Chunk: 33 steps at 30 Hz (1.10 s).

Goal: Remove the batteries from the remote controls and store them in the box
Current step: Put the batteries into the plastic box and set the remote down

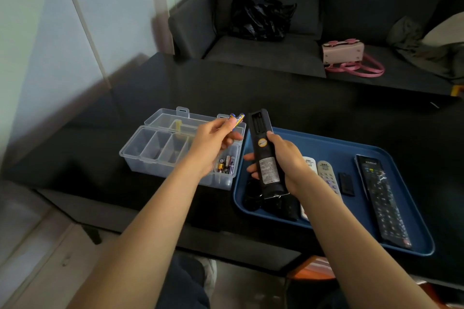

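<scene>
Both hands raised, left point(213, 142) pinching, right point(283, 163) gripping.

black bag point(261, 19), pink handbag point(344, 54), grey sofa point(263, 54), blue tray point(351, 144)

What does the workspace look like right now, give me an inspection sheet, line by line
Surface: black table, glossy.
Job's things: clear compartment box, lid open, batteries in its right end; blue tray with several remotes.
Clutter: small black battery cover on the tray.
Grippers: left hand pinches two batteries over the box; right hand grips a black remote, back up, compartment open and empty.
Cables: nothing seen.
Surroundings: dark sofa with a black bag and a pink handbag.
</scene>
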Available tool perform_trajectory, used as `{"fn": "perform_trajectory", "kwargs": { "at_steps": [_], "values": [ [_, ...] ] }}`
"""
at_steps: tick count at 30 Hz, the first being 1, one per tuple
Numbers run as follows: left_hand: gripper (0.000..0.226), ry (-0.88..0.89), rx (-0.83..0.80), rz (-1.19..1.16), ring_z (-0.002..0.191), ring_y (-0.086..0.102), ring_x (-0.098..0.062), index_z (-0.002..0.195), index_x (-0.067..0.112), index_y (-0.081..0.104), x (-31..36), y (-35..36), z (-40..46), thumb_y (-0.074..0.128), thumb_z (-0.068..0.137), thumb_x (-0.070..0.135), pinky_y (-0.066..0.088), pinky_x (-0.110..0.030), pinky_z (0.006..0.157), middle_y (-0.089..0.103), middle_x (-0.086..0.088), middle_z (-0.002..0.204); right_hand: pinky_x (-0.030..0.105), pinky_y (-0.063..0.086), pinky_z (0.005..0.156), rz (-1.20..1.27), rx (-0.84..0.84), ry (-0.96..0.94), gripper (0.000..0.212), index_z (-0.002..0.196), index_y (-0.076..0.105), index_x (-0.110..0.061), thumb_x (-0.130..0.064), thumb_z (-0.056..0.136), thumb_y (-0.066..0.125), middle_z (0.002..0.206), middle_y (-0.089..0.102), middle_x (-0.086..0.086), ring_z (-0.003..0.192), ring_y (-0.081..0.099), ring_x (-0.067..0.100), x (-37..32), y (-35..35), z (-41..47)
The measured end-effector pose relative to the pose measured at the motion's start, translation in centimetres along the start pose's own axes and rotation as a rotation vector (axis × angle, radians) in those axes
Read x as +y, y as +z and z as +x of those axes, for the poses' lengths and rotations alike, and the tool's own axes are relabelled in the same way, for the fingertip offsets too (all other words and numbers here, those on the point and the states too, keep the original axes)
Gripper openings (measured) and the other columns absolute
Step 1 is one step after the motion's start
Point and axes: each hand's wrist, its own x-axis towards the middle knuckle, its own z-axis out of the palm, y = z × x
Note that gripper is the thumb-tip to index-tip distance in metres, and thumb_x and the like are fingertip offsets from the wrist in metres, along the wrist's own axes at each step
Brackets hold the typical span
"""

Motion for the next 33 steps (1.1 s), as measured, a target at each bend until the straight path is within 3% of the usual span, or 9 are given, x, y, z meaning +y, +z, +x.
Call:
{"fn": "perform_trajectory", "kwargs": {
  "at_steps": [5,10,17,20,24,33],
  "values": [
    [0.020,-0.127,-0.088,-0.391,0.056,0.055,-0.003,0.094,0.008,0.061,0.4,1.6,0.4,0.046,0.096,0.021,0.042,-0.013,0.048,0.071,-0.003,0.076,0.030,0.052,0.049,0.030,0.001,0.017,0.031,0.102,0.051,-0.007,-0.034,0.101,0.036,0.075,0.070,0.019,0.051,0.061,0.027,0.4,-0.8,0.6],
    [0.022,-0.162,-0.081,-0.425,0.056,0.048,-0.004,0.094,0.002,0.060,-0.8,2.1,0.8,0.043,0.097,0.016,0.041,-0.012,0.050,0.057,-0.003,0.075,0.031,0.052,0.049,0.046,-0.014,0.037,0.030,0.101,0.051,-0.009,-0.034,0.101,0.036,0.076,0.070,0.019,0.052,0.061,0.026,1.4,-1.4,0.8],
    [0.024,-0.159,-0.063,-0.472,0.054,0.054,-0.006,0.111,0.003,0.059,-1.2,2.0,1.1,0.040,0.098,0.010,0.047,-0.015,0.050,0.062,-0.006,0.070,0.030,0.052,0.048,0.052,-0.053,0.024,0.031,0.099,0.053,-0.009,-0.034,0.102,0.035,0.073,0.069,0.017,0.050,0.060,0.025,1.4,-1.3,1.2],
    [0.023,-0.172,-0.035,-0.525,0.053,0.056,-0.008,0.101,0.004,0.059,-1.0,2.3,1.1,0.037,0.097,0.007,0.047,-0.016,0.049,0.065,-0.006,0.066,0.028,0.051,0.047,0.054,-0.066,0.024,0.031,0.100,0.053,-0.007,-0.034,0.102,0.036,0.073,0.069,0.017,0.049,0.060,0.024,1.4,-1.2,1.2],
    [0.023,-0.152,0.020,-0.387,0.050,0.049,-0.005,0.093,0.006,0.059,-1.4,2.5,1.2,0.037,0.097,0.006,0.042,-0.013,0.045,0.061,-0.006,0.074,0.029,0.051,0.048,0.052,-0.054,0.010,0.030,0.099,0.052,-0.009,-0.034,0.102,0.035,0.072,0.070,0.017,0.048,0.060,0.024,1.4,-1.5,1.2],
    [0.043,-0.118,-0.013,-0.136,0.045,0.032,-0.003,0.092,0.014,0.065,-1.0,2.3,1.1,0.027,0.100,0.031,0.024,-0.015,0.039,0.047,0.002,0.074,0.029,0.050,0.047,0.062,-0.045,0.039,0.028,0.100,0.050,-0.010,-0.033,0.102,0.035,0.072,0.070,0.018,0.049,0.059,0.026,1.3,-1.7,1.2]
  ]
}}
